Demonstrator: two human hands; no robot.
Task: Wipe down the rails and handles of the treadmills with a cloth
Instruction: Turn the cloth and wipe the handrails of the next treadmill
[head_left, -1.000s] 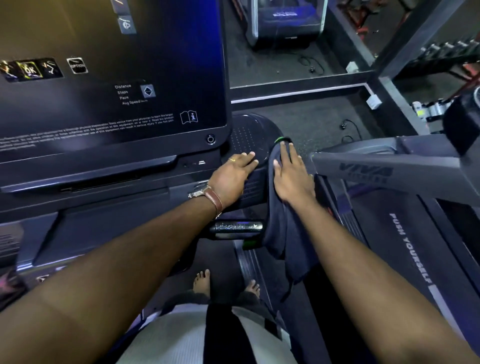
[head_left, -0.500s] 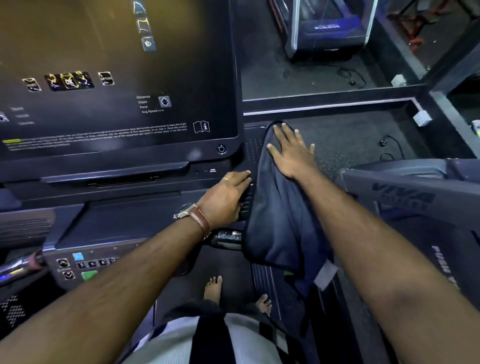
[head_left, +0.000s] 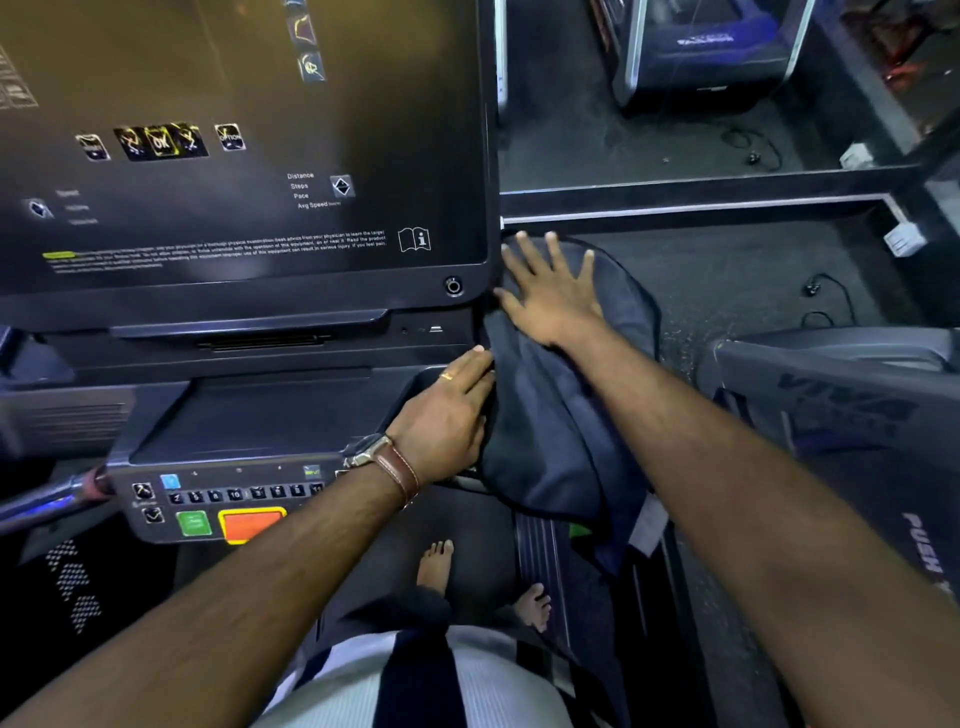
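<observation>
A dark blue cloth (head_left: 550, 431) is draped over the right end of the treadmill console (head_left: 260, 410), hiding the rail or handle beneath it, and hangs down toward the deck. My right hand (head_left: 550, 299) lies flat on the cloth's upper part with fingers spread, pressing it beside the screen's lower right corner. My left hand (head_left: 447, 421), with a ring and a brown-strapped watch, rests flat on the console next to the cloth, its fingertips touching the cloth's left edge.
The big dark screen (head_left: 234, 156) fills the upper left. Below it is a button panel (head_left: 228, 506) with green and orange keys. A shiny left handrail (head_left: 47, 499) shows at the left edge. Another treadmill (head_left: 841, 395) stands to the right; cables (head_left: 826, 296) lie on the floor.
My right hand has slid the cloth forward and up along the console's right side toward the screen corner. My left hand stayed beside it. The view has tilted left and down.
</observation>
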